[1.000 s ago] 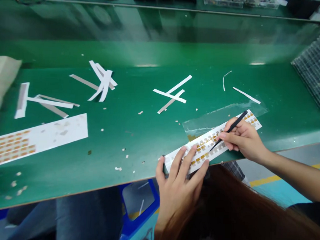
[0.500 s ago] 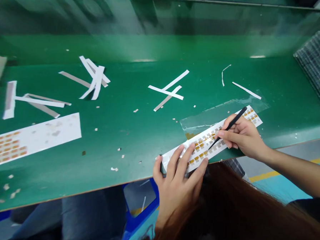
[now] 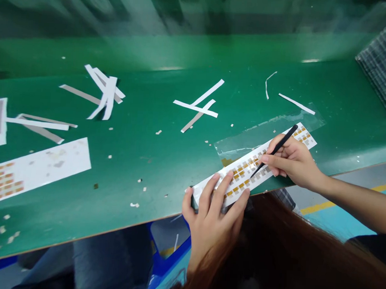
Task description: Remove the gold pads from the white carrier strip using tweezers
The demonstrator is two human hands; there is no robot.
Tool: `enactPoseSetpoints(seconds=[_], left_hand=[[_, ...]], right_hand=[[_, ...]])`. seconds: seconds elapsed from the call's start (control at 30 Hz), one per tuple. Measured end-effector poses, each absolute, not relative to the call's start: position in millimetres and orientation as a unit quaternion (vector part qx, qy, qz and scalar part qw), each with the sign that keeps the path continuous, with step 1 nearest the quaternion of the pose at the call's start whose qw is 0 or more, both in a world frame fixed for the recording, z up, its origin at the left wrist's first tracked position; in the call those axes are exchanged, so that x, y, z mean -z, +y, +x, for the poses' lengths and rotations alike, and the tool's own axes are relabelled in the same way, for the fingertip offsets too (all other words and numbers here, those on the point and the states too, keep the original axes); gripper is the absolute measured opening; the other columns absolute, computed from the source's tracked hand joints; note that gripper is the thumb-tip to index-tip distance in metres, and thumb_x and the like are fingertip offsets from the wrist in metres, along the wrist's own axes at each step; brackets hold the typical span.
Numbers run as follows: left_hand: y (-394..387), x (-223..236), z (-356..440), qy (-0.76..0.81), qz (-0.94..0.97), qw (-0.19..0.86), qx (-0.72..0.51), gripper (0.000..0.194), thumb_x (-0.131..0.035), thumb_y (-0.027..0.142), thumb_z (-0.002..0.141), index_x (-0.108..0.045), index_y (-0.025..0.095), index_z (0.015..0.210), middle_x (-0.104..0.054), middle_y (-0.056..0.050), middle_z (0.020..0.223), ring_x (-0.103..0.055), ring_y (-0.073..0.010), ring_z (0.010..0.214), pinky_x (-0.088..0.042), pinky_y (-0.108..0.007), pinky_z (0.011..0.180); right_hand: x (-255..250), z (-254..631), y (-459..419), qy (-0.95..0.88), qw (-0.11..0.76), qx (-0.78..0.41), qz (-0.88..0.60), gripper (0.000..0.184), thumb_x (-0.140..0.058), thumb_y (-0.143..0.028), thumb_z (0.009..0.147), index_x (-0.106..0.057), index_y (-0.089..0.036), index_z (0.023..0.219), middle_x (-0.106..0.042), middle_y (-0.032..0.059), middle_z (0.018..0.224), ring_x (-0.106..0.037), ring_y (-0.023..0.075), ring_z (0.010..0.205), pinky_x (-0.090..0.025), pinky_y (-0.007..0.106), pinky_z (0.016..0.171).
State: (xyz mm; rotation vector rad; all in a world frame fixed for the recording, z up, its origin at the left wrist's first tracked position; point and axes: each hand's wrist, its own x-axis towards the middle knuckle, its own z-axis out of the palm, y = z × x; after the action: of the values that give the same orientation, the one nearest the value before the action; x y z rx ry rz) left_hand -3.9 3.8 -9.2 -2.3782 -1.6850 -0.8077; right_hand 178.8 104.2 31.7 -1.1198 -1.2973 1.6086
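Observation:
My left hand [image 3: 213,216] lies with fingers spread over the near left end of a white label sheet [image 3: 200,189] and presses it on the bench. Rows of small amber and grey pieces cover this strip. In my right hand [image 3: 291,160] is a pair of black tweezers [image 3: 286,137], held like a pen. Their tip meets the sheet among the pieces, just right of my left fingertips. Under the sheet's far side a clear film [image 3: 245,140] shows. My fingers and palm hide part of the strip.
The green bench [image 3: 140,159] holds crossed paper strips [image 3: 198,108], more strips [image 3: 107,92] at left and scattered tiny scraps. A second sheet [image 3: 72,155] with amber pieces lies left. Checked cloth [image 3: 383,64] is at right. Long hair [image 3: 271,252] covers the lower right.
The whole view has shifted slightly, so bench items appear a little further left and the back ledge has left the top. Both hands keep their places on the sheet; the tweezers' tip has barely moved.

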Motion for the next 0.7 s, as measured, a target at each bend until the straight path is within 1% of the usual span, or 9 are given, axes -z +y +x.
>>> enactPoseSetpoints(seconds=[0.37,0.53,0.7], left_hand=[[3.6,7.8,0.4,-0.570,-0.769,0.048,0.285,0.025,-0.066,0.023,0.074,-0.065,0.033,0.097,-0.059,-0.007,0.124,-0.050,-0.0281,0.118,-0.022,-0.056,0.102],[3.6,6.7,0.2,-0.571,-0.768,0.044,0.285,0.026,-0.066,0.022,0.074,-0.065,0.033,0.098,-0.058,-0.007,0.125,-0.050,-0.0286,0.118,-0.023,-0.056,0.101],[3.4,7.3,0.0,-0.569,-0.768,0.048,0.289,0.026,-0.067,0.023,0.074,-0.066,0.033,0.097,-0.057,-0.008,0.126,-0.048,-0.0296,0.120,-0.023,-0.057,0.101]], right_hand=[[-33.7,179.8,103.6,-0.503,0.386,-0.631,-0.447,0.030,-0.074,-0.031,0.070,-0.048,-0.017,0.074,-0.060,-0.0006,0.056,-0.045,0.0039,0.035,-0.027,0.016,0.030],[-33.8,179.0,103.5,-0.486,0.404,-0.638,-0.441,0.030,-0.075,-0.030,0.069,-0.049,-0.017,0.072,-0.052,-0.0058,0.046,-0.044,0.0040,0.034,-0.024,0.015,0.029],[-34.8,177.2,101.7,-0.488,0.414,-0.638,-0.428,0.029,-0.075,-0.027,0.069,-0.048,-0.017,0.071,-0.053,-0.0059,0.051,-0.046,0.0032,0.036,-0.023,0.015,0.030]])
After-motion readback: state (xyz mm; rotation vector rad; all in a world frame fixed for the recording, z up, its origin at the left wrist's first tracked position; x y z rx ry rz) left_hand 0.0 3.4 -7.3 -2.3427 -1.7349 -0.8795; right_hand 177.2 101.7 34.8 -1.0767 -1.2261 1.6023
